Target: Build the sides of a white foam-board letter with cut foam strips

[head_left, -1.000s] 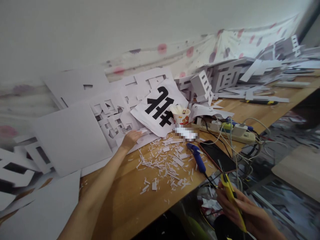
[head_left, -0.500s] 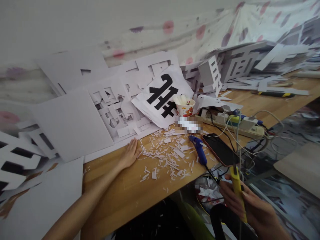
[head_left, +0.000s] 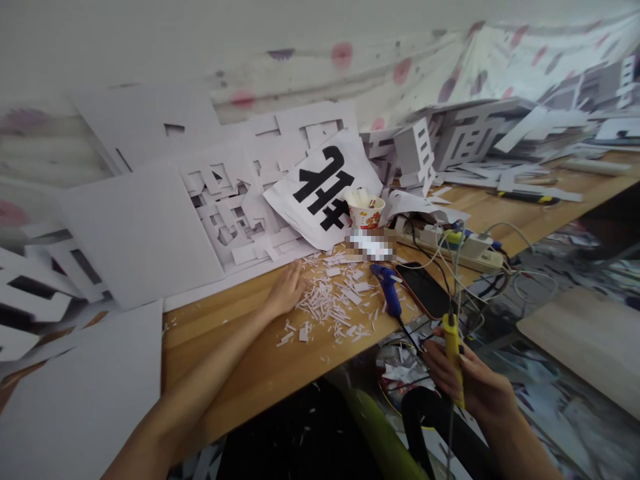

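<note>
My left hand (head_left: 287,291) rests on the wooden table with its fingers stretched out, holding nothing. Its fingertips touch the left side of a spread of small white scraps (head_left: 333,293). At the lower right, beyond the table's front edge, my right hand (head_left: 467,373) is closed around a slim yellow corded tool (head_left: 453,353), held upright; its exact kind is unclear. A blue glue gun (head_left: 387,290) lies to the right of the scraps, beside a dark phone (head_left: 424,288).
Cut white boards (head_left: 145,233) lean along the back. A paper bowl (head_left: 367,212), a printed sheet (head_left: 325,190) and a power strip (head_left: 470,253) with tangled cables stand behind the scraps. White cut-out characters (head_left: 465,140) are piled back right. A scrap-filled bin (head_left: 400,373) sits below the edge.
My left hand has slid right across the table, pushing into the scraps and bunching them closer. My right hand still grips the yellow tool. The view has shifted slightly to the right.
</note>
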`<state>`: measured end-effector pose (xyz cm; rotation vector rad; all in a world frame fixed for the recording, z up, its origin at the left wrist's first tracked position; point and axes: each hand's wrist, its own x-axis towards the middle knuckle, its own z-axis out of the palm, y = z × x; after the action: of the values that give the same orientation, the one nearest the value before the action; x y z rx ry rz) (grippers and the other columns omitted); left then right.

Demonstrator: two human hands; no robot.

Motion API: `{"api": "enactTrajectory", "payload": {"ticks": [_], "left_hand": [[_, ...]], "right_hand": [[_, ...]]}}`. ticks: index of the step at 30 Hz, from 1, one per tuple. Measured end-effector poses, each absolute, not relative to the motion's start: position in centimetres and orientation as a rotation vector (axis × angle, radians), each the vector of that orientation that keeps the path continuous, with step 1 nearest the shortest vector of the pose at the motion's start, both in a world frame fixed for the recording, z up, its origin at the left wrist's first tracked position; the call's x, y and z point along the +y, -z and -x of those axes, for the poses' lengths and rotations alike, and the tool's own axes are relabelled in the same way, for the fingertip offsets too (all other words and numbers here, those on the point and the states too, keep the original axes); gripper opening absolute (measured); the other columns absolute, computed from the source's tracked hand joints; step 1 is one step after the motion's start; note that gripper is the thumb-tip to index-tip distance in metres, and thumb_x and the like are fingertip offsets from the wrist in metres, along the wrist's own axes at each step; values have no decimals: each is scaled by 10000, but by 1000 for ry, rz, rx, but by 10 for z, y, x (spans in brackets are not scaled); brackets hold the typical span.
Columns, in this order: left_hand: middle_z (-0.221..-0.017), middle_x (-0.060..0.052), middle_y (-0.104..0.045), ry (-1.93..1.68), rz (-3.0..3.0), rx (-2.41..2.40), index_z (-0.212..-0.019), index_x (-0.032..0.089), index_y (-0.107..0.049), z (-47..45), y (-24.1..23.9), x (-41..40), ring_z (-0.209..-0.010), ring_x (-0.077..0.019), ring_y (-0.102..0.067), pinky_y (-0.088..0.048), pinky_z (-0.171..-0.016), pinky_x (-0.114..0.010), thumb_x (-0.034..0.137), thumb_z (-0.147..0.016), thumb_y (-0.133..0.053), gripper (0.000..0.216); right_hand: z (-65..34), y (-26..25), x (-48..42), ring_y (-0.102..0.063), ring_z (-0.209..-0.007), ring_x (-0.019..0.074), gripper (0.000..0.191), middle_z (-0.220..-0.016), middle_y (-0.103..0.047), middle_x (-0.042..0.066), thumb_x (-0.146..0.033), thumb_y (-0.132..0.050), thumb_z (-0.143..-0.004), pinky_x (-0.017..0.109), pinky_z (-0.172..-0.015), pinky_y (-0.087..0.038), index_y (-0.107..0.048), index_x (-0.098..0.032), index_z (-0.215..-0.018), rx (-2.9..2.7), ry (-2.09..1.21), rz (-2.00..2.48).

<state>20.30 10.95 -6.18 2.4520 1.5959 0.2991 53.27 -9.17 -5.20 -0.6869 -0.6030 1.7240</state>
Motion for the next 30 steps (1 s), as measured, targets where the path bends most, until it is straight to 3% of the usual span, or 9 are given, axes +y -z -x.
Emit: {"api": "enactTrajectory", "payload": {"ticks": [3,6,8,12,16,20,24,27,30], "left_hand": [[-1604,-201,-192,-233,-2450,1664,-1520,34,-239,-199,66,115,-1494,-315,-164,-182,-1213,-505,528,-989,-219,725],[-1609,-168,-193,-217,-2504,1519,-1518,56,-269,-206,69,103,-1501,-295,-139,-181,-1220,-471,568,-976,-257,746],[-1599,-147,-245,-266,-2524,1404,-1506,75,-316,-209,66,94,-1492,-276,-203,-210,-1217,-444,570,-975,-278,727],[-1484,-82,-491,-396,-2471,1414,-1418,177,-484,-196,56,100,-1371,-223,-464,-368,-1145,-416,454,-1016,-224,553],[-1481,-166,-479,-423,-2444,1577,-1374,79,-513,-179,54,119,-1393,-280,-428,-315,-1165,-491,360,-1009,-261,525],[-1544,-176,-373,-343,-2481,1545,-1417,43,-454,-183,59,113,-1461,-282,-303,-224,-1208,-467,372,-986,-351,552],[-1582,-114,-308,-222,-2494,1353,-1486,146,-378,-186,52,76,-1480,-241,-253,-201,-1219,-446,458,-1003,-307,579],[-1616,-109,-199,-247,-2413,1332,-1562,201,-172,-174,49,30,-1492,-257,-209,-256,-1203,-448,567,-979,-317,703],[-1622,-199,-96,-317,-2300,1635,-1566,142,42,-163,60,-16,-1491,-360,-155,-269,-1179,-548,691,-880,-438,1002]], "right_hand": [[-532,52,-91,-352,-509,90,418,-655,-428,-24,-403,-836,-667,192,-416,-314,-685,-294,-1041,-607,-1713,683],[-532,53,-90,-354,-519,100,409,-658,-423,-24,-410,-817,-685,202,-428,-338,-675,-307,-1055,-632,-1708,683],[-532,54,-90,-365,-534,103,412,-664,-427,-21,-410,-818,-683,200,-436,-342,-676,-318,-1058,-628,-1709,689],[-532,53,-89,-318,-513,101,388,-657,-417,-20,-414,-814,-689,198,-407,-292,-688,-309,-1041,-641,-1713,674],[-531,51,-90,-318,-522,101,390,-661,-415,-16,-397,-828,-676,200,-421,-299,-702,-311,-1035,-598,-1714,680],[-530,51,-90,-328,-521,90,428,-680,-422,-10,-402,-846,-651,199,-433,-302,-708,-314,-1047,-555,-1735,712],[-533,54,-91,-338,-525,98,415,-682,-422,-8,-404,-830,-669,213,-450,-322,-695,-332,-1055,-575,-1748,711],[-536,56,-92,-329,-523,104,403,-686,-434,-9,-407,-808,-693,221,-456,-325,-674,-354,-1069,-592,-1748,724],[-538,57,-92,-324,-522,107,400,-683,-444,-11,-409,-809,-689,218,-450,-307,-663,-374,-1060,-567,-1740,722]]}}
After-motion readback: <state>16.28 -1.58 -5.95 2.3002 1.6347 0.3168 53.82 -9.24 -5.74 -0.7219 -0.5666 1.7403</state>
